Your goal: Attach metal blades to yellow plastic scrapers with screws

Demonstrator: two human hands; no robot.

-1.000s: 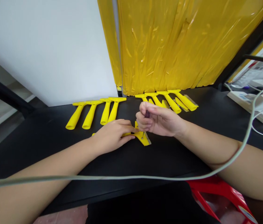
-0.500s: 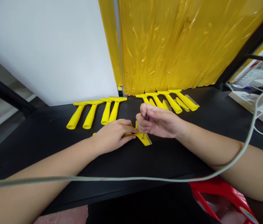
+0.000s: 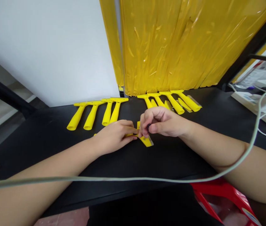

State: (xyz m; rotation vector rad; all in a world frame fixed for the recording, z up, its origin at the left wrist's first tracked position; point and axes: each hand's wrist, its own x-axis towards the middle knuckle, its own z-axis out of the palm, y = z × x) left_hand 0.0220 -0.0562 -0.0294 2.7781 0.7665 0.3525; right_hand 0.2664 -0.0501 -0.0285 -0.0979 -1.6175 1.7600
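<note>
A yellow scraper lies on the black table, its wide head towards the right with a thin blade edge and a screw showing. My left hand is closed around its handle and presses it to the table. Over the scraper's head, my right hand is closed on a small screwdriver. Only a bit of the screwdriver's dark handle shows between thumb and fingers; its tip is hidden behind the fingers.
Several yellow scraper handles lie in a row at the back left. More scrapers and loose yellow pieces lie at the back right. A pale cable crosses in front of me. Behind stands a yellow plastic-wrapped panel.
My right hand has shifted its grip and tilted, so the screwdriver's shaft no longer shows. My left hand and the scraper stay in place.
</note>
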